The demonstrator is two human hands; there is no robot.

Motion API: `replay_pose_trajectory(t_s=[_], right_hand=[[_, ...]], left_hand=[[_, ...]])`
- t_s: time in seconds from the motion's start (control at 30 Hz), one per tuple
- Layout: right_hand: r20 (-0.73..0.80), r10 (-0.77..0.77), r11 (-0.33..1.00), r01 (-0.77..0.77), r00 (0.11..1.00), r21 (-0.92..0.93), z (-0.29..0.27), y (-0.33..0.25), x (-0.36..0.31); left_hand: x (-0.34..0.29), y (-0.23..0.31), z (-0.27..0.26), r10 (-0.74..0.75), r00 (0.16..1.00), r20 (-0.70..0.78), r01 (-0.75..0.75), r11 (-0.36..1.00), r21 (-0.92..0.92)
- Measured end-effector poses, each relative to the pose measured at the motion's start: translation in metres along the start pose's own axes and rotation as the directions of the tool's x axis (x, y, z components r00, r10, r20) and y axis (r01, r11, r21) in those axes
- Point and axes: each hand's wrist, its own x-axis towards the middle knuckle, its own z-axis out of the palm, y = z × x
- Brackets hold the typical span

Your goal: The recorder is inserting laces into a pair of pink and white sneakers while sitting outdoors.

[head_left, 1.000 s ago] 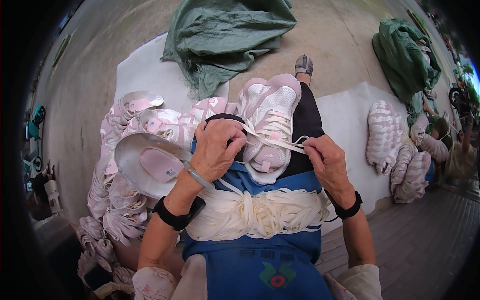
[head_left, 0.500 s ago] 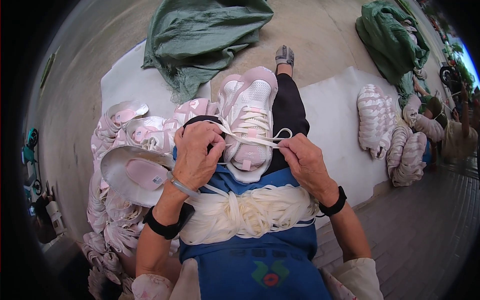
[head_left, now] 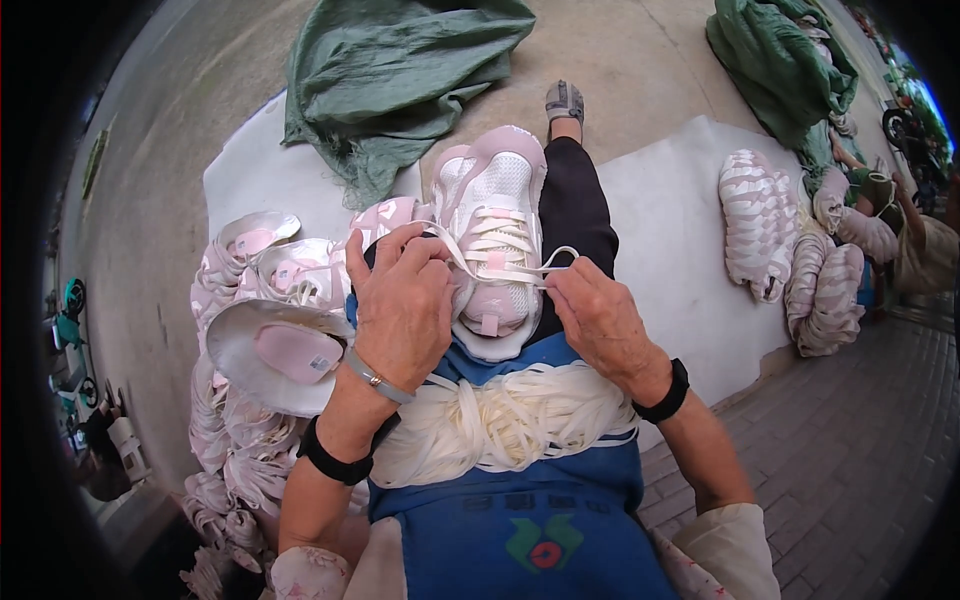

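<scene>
Across my lap lies a white and pink shoe upper (head_left: 505, 185), its toe pointing away from me and its tongue toward me. A cream shoelace (head_left: 500, 250) is threaded through its eyelets. My right hand (head_left: 605, 325) pinches a length of the lace at the upper's right side, where a small loop stands up. On the left side, my left hand (head_left: 405, 305) is closed with curled fingers, and the lace runs to it; its fingertips are partly hidden. A thick bundle of cream laces (head_left: 510, 415) rests on my blue apron (head_left: 500, 500), close to my body.
Several more uppers (head_left: 285, 350) are piled at my left. A green woven sack (head_left: 400, 75) lies ahead on a white sheet (head_left: 660, 240). At the right are stacked uppers (head_left: 757, 220), another green sack (head_left: 770, 75) and part of another person (head_left: 925, 250).
My left hand has turned, with its back now more toward me and its fingers further over the lace. My right hand has shifted slightly left and toward me, still pinching the lace.
</scene>
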Motion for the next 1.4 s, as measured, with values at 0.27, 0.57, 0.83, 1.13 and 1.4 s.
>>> replay_pose_trajectory(t_s=[0.27,0.57,0.83,1.13,1.4], right_hand=[[0.141,0.002,0.986,0.022,0.99,-0.167,-0.008,-0.01,0.011],[0.277,-0.017,1.0,0.019,0.961,-0.007,-0.013,0.006,0.028],[0.191,0.05,0.975,-0.006,0.98,-0.224,-0.006,-0.014,0.019],[0.193,-0.114,0.905,0.182,0.975,-0.385,-0.005,-0.036,0.02],[0.184,-0.2,0.967,0.224,0.962,-0.119,0.003,0.025,0.013]], left_hand=[[0.008,-0.001,-0.003,0.016,0.998,0.054,-0.018,0.999,0.026],[0.013,-0.002,0.0,0.095,0.993,0.069,-0.092,0.995,-0.046],[-0.003,-0.005,0.008,0.001,1.0,-0.015,-0.002,0.999,-0.051],[-0.025,0.011,0.004,-0.09,0.989,-0.119,0.096,0.994,0.045],[-0.042,0.009,0.07,-0.209,0.977,-0.048,0.198,0.965,-0.175]])
